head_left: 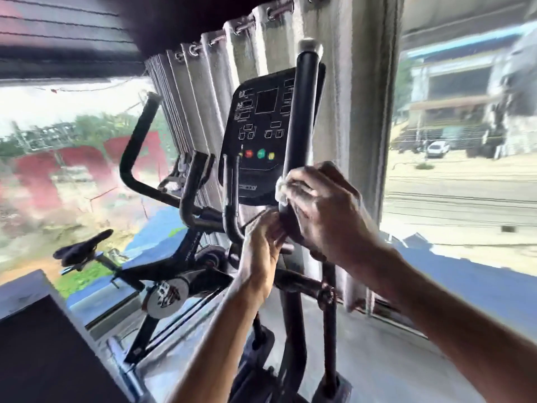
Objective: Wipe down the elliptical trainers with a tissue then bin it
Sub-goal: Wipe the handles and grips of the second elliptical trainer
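Right hand (322, 210) is up on the elliptical trainer's (293, 301) tall black handlebar (302, 112), fingers wrapped round the tube. There's the white tissue (281, 189), bunched between palm and bar, with a wad of it poking out on the console side. That's a full-wrap hold, and it makes sense: closing the hand round the tube puts the tissue against most of its circumference in one pass.

Left hand (261, 248) sits just below, fingers curled in at the same handlebar right under the right hand. It looks like a steadying grip. This bar is a swinging arm, so pinning it likely keeps it from rocking away under the rubbing. Motion blur softens the fingertips, so the exact contact there is hard to read.

Behind the hands stands the console (261, 117), dark, with red, green and yellow buttons, untouched at this moment. Off to the left is a spin bike (180, 274), saddle (84, 248) pointing left, and a grey eyelet curtain (203, 82) hangs behind between the windows.

Judging the stage: wiping is under way, low on the grip, with the upper length and its pale end cap (309, 45) above the hand. No bin in view, so disposal looks some way off.
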`<state>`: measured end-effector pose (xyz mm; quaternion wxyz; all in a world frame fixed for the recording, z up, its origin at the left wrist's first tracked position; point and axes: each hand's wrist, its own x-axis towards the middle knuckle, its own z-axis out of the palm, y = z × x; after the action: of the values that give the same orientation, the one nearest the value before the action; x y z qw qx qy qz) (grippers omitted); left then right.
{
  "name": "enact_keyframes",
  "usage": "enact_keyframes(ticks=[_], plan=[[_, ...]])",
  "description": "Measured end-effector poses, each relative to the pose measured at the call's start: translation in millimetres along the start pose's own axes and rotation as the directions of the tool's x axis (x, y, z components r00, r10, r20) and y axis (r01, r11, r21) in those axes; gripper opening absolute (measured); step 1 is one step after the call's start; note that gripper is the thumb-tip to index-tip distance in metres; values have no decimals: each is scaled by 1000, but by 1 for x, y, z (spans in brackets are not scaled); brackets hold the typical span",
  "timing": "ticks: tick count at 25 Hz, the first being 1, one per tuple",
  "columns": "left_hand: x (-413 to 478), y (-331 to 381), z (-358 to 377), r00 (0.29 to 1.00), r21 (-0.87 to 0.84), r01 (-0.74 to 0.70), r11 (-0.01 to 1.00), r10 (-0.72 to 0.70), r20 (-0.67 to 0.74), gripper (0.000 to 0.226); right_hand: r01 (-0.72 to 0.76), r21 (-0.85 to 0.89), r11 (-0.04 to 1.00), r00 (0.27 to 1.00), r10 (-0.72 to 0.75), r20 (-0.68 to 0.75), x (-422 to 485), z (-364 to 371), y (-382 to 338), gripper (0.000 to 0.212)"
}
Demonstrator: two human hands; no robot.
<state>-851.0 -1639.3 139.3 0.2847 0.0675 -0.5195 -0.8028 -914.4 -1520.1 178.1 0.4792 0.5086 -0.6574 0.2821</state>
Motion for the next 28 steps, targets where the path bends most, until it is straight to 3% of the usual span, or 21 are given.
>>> enact_keyframes(ticks=[2, 5, 8, 11, 13, 17, 20, 23, 25, 28], plan=[[0, -5, -4, 999, 2, -4, 1000, 4, 38, 29, 126, -48, 991, 984, -119, 130, 2, 0, -8, 10], [-1, -11, -7, 997, 18, -27, 999, 25, 80, 46, 104, -75, 992, 982, -91, 167, 9, -3, -15, 16], [-7, -19, -10, 998, 22, -6, 1000, 4, 61, 47, 228, -157, 961, 931, -168, 325, 0, -10, -18, 18], [-12, -25, -11, 997, -17, 50, 999, -49, 67, 45, 274, -181, 944, 910, -194, 366, -12, -23, -17, 36], [-11, -24, -12, 996, -23, 63, 998, -61, 64, 40, 312, -208, 927, 897, -215, 387, -11, -26, -15, 30], [-6, -28, -17, 993, 22, 79, 997, -80, 82, 37, 194, -246, 950, 951, -121, 283, -1, -25, -21, 20], [3, -33, -29, 991, 114, 65, 991, -78, 111, 34, 318, -282, 905, 890, -182, 419, 8, -19, -29, 24], [17, -36, -34, 977, 192, 40, 981, -78, 196, 30, 280, -404, 871, 902, -95, 421, 20, -9, -38, 17], [16, -29, -34, 962, 225, 1, 974, -62, 267, 33, 376, -413, 830, 829, -101, 550, 21, 4, -53, 24], [23, -32, -40, 938, 228, -75, 971, -9, 347, 36, 418, -403, 814, 707, -14, 707, 14, 22, -82, 9]])
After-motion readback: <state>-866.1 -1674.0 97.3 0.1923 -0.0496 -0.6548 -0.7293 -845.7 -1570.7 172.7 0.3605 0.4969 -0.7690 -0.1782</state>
